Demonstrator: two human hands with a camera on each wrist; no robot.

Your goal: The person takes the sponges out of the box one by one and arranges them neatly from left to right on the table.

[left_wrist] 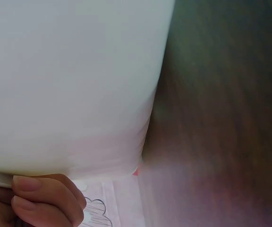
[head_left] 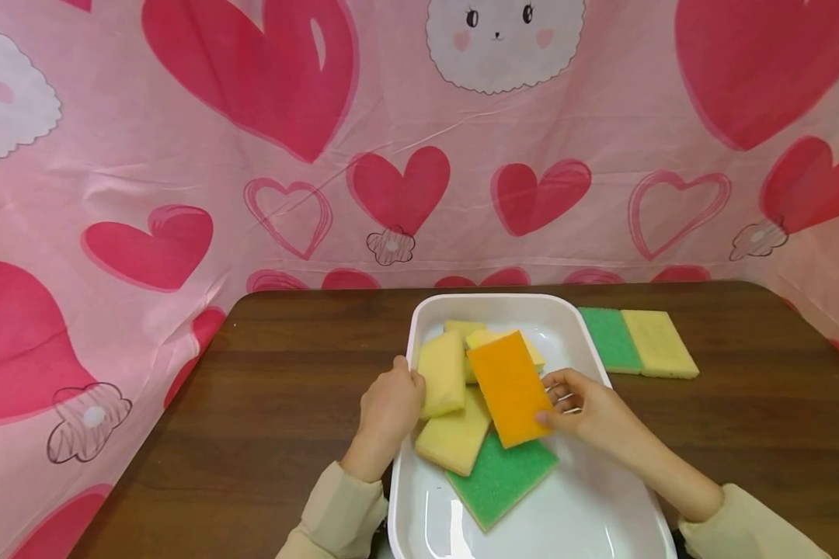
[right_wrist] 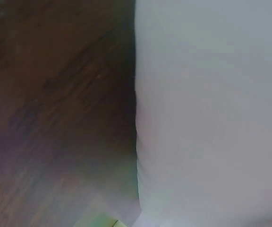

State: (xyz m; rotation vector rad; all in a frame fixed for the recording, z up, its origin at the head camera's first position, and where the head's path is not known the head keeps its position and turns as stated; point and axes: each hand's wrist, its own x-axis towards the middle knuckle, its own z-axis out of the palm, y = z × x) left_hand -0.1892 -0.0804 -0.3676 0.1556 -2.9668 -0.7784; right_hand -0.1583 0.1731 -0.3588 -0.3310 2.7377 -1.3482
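Observation:
My left hand (head_left: 389,411) grips the left rim of the white basin (head_left: 660,524), its curled fingers (left_wrist: 46,198) under the rim outside the wall. Just inside, a pale yellow sponge (head_left: 442,376) stands tilted beside my thumb. My right hand (head_left: 583,407) pinches an orange sponge (head_left: 509,384) by its right edge, tilted above the pile. Beneath lie another yellow sponge (head_left: 454,439) and a sponge green side up (head_left: 499,481). More yellow sponges (head_left: 464,326) show behind, partly hidden by the orange one. The right wrist view shows the basin's outer wall (right_wrist: 211,113), not the hand.
On the brown wooden table (head_left: 301,349), right of the basin, a green sponge (head_left: 610,339) and a yellow sponge (head_left: 659,343) lie side by side. A pink cloth (head_left: 391,101) with hearts hangs behind the table and along its sides.

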